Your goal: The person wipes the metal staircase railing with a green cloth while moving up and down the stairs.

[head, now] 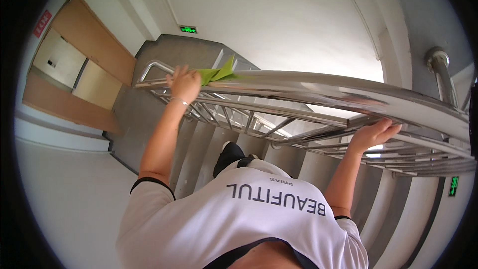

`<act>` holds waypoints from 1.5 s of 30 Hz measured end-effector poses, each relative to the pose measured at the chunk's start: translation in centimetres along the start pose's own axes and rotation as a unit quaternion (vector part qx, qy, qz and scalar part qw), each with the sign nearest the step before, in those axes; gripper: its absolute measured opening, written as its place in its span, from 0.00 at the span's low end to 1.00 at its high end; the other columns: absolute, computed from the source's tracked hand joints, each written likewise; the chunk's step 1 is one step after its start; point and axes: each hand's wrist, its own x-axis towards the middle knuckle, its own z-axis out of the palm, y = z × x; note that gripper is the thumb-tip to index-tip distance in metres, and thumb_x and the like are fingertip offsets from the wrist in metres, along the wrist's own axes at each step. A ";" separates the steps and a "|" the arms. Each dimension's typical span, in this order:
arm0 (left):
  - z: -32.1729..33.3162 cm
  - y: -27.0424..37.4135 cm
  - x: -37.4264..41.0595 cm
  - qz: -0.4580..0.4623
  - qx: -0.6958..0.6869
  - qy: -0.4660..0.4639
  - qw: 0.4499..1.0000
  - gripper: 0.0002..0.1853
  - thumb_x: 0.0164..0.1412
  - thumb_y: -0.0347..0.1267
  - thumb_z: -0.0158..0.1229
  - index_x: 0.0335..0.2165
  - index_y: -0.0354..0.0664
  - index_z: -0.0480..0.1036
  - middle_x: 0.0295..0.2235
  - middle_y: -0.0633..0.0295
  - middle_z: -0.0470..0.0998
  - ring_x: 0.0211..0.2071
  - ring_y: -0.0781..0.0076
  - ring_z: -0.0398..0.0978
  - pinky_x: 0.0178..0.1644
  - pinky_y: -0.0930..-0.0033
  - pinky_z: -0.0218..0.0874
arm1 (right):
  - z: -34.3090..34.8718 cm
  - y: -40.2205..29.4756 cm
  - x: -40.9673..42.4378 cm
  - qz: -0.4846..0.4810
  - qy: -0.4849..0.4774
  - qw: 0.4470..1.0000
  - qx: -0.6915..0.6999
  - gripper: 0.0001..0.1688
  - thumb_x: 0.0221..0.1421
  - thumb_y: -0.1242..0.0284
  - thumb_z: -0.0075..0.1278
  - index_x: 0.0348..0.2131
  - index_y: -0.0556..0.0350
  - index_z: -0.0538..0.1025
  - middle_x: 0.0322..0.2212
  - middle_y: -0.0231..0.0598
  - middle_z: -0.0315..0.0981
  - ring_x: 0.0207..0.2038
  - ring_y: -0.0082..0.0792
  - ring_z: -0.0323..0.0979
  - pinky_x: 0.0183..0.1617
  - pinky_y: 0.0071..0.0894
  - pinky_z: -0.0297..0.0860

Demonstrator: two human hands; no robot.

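Observation:
A polished metal stair handrail (298, 82) runs across the view in front of me. My left hand (185, 84) lies on the rail's left part, on a green cloth (218, 74) that drapes over the top of the tube; its fingers look spread and slightly blurred, and a thin bracelet circles the wrist. At the right, my right hand (374, 133) grips a lower metal bar (358, 121) of the railing, below the thick top tube. Part of its fingers is hidden behind the metal.
Grey stairs (209, 153) lie under me, beside the railing's balusters (249, 121). A landing (130, 119) and an open wooden door (93, 45) are at the left. Green lit exit signs hang at the wall (188, 29) and lower right (453, 186). A metal post (444, 78) stands far right.

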 end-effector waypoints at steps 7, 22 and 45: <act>-8.2 18.7 -0.2 0.207 -0.389 0.256 0.861 0.18 0.46 0.44 0.55 0.31 0.41 0.72 0.26 0.56 0.73 0.29 0.57 0.70 0.38 0.57 0.58 | 0.5 1.4 -0.2 0.018 0.061 0.998 -0.015 0.23 0.62 0.63 0.35 0.45 0.68 0.61 0.39 0.50 0.64 0.41 0.36 0.64 0.45 0.31 0.62; 3.1 -1.9 -1.6 0.008 -0.471 0.097 0.877 0.15 0.52 0.30 0.53 0.41 0.38 0.69 0.38 0.54 0.73 0.40 0.55 0.70 0.46 0.61 0.58 | 0.7 -0.5 0.0 -0.024 0.026 0.997 -0.064 0.30 0.64 0.55 0.32 0.47 0.67 0.63 0.42 0.50 0.64 0.42 0.38 0.66 0.44 0.34 0.64; 8.1 14.4 -6.2 0.252 -0.373 -0.042 0.892 0.27 0.41 0.29 0.65 0.43 0.43 0.66 0.41 0.54 0.70 0.45 0.52 0.67 0.48 0.55 0.56 | 0.2 0.9 -0.2 -0.042 0.004 0.999 -0.012 0.33 0.63 0.53 0.34 0.49 0.69 0.57 0.40 0.46 0.62 0.41 0.33 0.61 0.46 0.28 0.61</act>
